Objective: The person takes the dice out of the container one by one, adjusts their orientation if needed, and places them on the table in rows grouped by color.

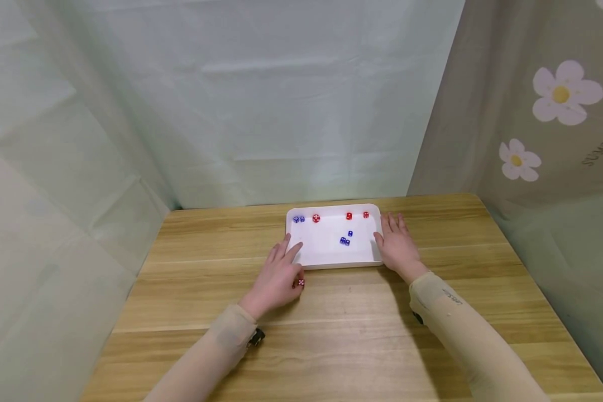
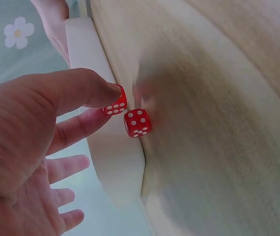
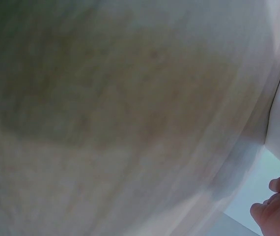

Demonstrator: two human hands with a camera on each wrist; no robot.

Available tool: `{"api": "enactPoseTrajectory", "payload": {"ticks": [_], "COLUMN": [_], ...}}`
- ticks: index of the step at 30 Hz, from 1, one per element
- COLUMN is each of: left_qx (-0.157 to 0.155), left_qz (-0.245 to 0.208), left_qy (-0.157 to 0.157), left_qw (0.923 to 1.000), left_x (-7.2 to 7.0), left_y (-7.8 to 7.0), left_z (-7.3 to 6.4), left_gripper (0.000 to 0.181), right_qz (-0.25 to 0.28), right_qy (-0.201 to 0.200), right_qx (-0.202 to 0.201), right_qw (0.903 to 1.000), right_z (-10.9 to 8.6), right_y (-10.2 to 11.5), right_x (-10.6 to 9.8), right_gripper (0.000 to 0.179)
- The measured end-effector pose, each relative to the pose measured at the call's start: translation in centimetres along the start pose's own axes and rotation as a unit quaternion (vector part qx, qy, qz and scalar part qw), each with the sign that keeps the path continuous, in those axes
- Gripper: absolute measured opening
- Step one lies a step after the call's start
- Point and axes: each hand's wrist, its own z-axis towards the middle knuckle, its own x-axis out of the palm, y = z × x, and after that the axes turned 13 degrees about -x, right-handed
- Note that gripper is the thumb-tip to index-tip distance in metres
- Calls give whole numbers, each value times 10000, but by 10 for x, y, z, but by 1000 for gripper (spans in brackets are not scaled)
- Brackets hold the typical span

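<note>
In the left wrist view, the thumb and index finger of my left hand (image 1: 278, 279) pinch a red die (image 2: 114, 102) with white pips. A second red die (image 2: 137, 123) is right beside it, near the tray's front wall. The other left fingers are spread, reaching over the left end of the white tray (image 1: 331, 257). My right hand (image 1: 399, 245) rests at the tray's right end, fingers extended along the rim. Inside the tray, red dice (image 1: 349, 216) and blue dice (image 1: 296, 219) lie along the back, with more blue dice (image 1: 347, 242) right of the middle.
The tray stands near the back edge of a wooden table (image 1: 341, 335). A pale curtain (image 1: 281, 111) hangs behind it, and a flower-printed cloth (image 1: 532, 111) hangs on the right.
</note>
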Motion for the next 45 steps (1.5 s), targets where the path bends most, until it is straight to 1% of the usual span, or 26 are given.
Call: {"api": "enactPoseTrajectory", "payload": {"ticks": [8, 16, 22, 27, 34, 39, 45], "left_qx": [31, 50, -62, -106, -106, -116, -116], "left_qz": [29, 146, 117, 43, 27, 42, -32], "left_qy": [-38, -44, 56, 78, 26, 53, 80], "left_qw": [10000, 9999, 9999, 9999, 9999, 9999, 9999], "left_x": [0, 5, 5, 4, 3, 4, 5], "left_y": [-2, -2, -3, -3, -3, -2, -3], "left_z": [-1, 0, -2, -3, -3, -3, -3], "left_gripper": [18, 20, 22, 22, 21, 21, 24], "right_qz": [-27, -54, -69, -39, -91, -49, -7], "right_qy": [-29, -45, -47, -37, -25, 5, -19], "right_qx": [-5, -40, -70, -50, -60, 1, -79], "right_qw": [10000, 10000, 9999, 10000, 9999, 10000, 10000], "right_z": [0, 0, -1, -1, 0, -1, -1], "right_y": [-3, -4, -4, -4, -5, -4, -4], "right_x": [1, 0, 1, 0, 0, 0, 0], "right_gripper": [67, 67, 67, 67, 68, 68, 68]}}
